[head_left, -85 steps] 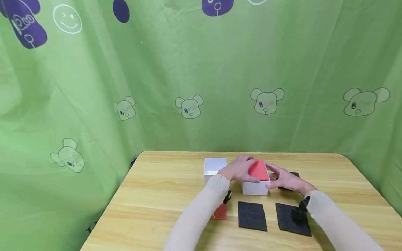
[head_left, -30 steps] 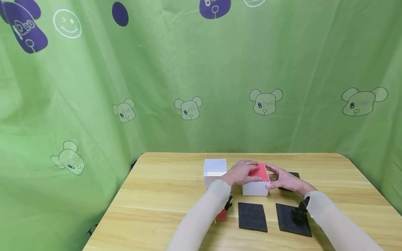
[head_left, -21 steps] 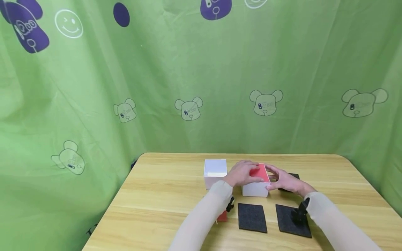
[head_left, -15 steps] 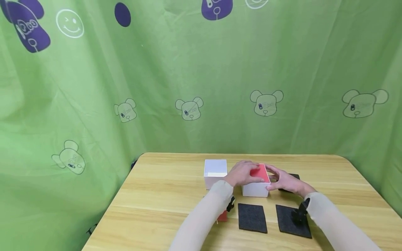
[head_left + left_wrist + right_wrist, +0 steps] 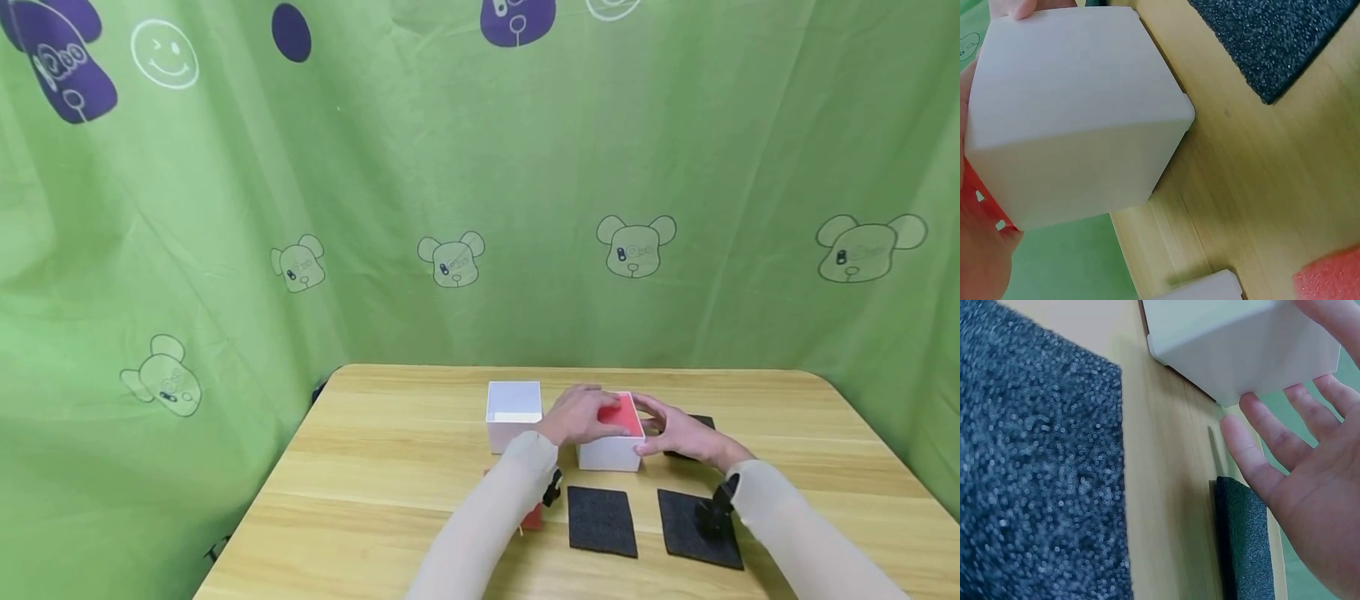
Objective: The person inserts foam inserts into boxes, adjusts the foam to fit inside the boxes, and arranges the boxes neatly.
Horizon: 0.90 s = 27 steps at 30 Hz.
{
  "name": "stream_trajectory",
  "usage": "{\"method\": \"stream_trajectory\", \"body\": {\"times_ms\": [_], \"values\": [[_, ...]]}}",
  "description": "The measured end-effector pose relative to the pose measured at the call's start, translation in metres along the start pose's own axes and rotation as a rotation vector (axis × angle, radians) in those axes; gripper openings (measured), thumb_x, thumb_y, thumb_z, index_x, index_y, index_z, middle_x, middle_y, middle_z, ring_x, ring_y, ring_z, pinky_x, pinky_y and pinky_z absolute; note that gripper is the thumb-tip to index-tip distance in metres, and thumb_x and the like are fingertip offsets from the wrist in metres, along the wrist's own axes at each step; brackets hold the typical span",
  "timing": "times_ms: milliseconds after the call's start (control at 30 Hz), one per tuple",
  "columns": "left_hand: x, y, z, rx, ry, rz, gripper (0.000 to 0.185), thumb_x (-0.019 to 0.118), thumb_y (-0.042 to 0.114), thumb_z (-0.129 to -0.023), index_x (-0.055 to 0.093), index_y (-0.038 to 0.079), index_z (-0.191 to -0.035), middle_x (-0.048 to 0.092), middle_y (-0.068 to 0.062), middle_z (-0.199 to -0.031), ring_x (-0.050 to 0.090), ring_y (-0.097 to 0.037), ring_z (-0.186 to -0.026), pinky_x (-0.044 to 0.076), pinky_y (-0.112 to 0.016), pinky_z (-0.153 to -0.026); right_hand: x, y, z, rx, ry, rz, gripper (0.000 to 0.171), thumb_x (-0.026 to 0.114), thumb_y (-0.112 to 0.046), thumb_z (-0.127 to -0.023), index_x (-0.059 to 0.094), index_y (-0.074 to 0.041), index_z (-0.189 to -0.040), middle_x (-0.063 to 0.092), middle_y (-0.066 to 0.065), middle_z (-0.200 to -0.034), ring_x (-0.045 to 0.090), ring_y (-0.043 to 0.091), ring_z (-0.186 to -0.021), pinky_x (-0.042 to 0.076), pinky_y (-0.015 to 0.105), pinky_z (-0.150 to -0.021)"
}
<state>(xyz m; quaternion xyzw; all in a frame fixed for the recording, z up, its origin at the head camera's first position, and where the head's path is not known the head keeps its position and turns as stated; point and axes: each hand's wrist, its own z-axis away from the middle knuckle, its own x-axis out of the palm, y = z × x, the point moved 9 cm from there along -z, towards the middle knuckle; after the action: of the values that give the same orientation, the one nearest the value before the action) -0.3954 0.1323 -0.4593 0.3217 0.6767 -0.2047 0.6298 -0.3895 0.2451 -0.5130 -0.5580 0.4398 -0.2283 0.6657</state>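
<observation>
Resting uncurled fingers on the red pad [image 5: 621,418], the left hand [image 5: 580,415] arches over the white box [image 5: 609,455] near the bench's [image 5: 375,467] far edge; the right hand [image 5: 678,432], fingers spread, touches its side!

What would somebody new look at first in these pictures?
Probably the big green curtain behind the table, printed with cartoon bear faces. Next, perhaps, the bright red pad inside the right-hand white box, with the left hand over it and the right hand touching the box's side. Two black pads lie nearer the viewer.
</observation>
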Motion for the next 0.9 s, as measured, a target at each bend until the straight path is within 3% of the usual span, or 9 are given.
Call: {"method": "stream_trajectory", "body": {"times_ms": [167,400,900], "values": [[-0.003,-0.006,0.006,0.022,-0.006,0.045,0.058,0.052,0.061,-0.088,0.054,0.026,-0.135,0.047,0.014,-0.139,0.031,-0.009,-0.134,0.02,-0.026,-0.111,0.001,0.001,0.0,0.001,0.001,-0.009,0.093,0.072,-0.008,-0.083,0.008,0.0,-0.15,0.005,0.028,-0.153,0.025,0.053,-0.13,0.045,0.042,-0.096],[-0.012,-0.015,0.016,0.025,0.008,0.086,0.061,0.057,0.06,-0.085,0.056,0.023,-0.133,0.049,0.011,-0.137,0.036,-0.006,-0.131,0.023,-0.023,-0.109,-0.002,0.005,0.003,0.029,0.02,-0.002,0.097,0.073,-0.01,-0.082,0.005,0.001,-0.15,0.007,0.029,-0.152,0.024,0.053,-0.13,0.039,0.051,-0.099],[-0.006,-0.022,0.014,-0.002,-0.054,0.067,0.056,0.057,0.058,-0.086,0.057,0.024,-0.131,0.049,0.01,-0.137,0.039,-0.007,-0.129,0.025,-0.023,-0.108,-0.001,0.0,0.002,0.06,0.01,0.018,0.097,0.073,-0.01,-0.082,0.004,0.0,-0.15,0.005,0.028,-0.153,0.024,0.051,-0.131,0.041,0.047,-0.098]]}}
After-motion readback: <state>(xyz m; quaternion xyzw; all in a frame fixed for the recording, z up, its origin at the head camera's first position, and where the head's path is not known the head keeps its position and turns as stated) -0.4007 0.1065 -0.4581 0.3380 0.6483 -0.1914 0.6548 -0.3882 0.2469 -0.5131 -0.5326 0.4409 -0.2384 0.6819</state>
